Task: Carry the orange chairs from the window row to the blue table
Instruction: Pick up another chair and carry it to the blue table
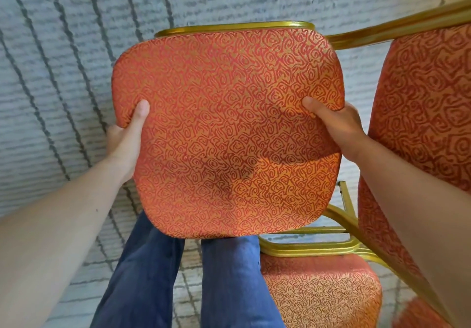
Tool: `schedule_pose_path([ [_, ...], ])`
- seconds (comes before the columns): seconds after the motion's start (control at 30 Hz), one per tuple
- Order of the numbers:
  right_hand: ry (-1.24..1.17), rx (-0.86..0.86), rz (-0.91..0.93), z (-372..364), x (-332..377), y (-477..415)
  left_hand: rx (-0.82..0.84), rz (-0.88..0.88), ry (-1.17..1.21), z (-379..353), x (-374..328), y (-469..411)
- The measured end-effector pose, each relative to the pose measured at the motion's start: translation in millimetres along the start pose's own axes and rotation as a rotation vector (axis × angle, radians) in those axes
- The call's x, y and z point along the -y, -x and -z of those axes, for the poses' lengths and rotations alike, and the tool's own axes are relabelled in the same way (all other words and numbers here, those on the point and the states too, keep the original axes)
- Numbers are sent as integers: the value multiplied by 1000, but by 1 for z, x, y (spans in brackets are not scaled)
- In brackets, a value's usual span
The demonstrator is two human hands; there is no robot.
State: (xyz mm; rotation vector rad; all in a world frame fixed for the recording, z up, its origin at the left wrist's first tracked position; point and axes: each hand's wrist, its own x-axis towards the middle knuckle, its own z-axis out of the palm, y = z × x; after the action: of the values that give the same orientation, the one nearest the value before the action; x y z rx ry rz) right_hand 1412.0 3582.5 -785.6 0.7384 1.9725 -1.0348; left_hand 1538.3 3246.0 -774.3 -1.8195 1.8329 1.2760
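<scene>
The left hand (pixel 126 136) and right hand (pixel 339 124) each grip a side of the orange chair (pixel 229 129), which could snag the neighbouring chair (pixel 420 103) just beside it.

One wide-angle head-worn camera looks steeply down and slightly forward, close over an orange chair (pixel 229 129) that fills mid-frame, with striped carpet (pixel 63 47) beyond and the wearer's own legs (pixel 224 284) at the lower edge.
</scene>
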Motion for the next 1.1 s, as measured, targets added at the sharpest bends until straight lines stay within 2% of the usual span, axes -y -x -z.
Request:
schedule_pose_path([
  [0.23, -9, 34, -16, 0, 10, 9, 6, -97, -179, 6, -7, 5],
  [0.43, -17, 20, -13, -2, 32, 37, 33, -151, -160, 32, -24, 10],
  [0.53, -12, 9, 26, 0, 54, 64, 62, -162, -134, 61, -40, 18],
  [0.73, 26, -32, 122, 13, 121, 152, 18, -207, -153, 141, -95, 72],
  [1.1, 30, 43, 225, 59, 221, 314, 74, -279, -61, 290, -184, 179],
])
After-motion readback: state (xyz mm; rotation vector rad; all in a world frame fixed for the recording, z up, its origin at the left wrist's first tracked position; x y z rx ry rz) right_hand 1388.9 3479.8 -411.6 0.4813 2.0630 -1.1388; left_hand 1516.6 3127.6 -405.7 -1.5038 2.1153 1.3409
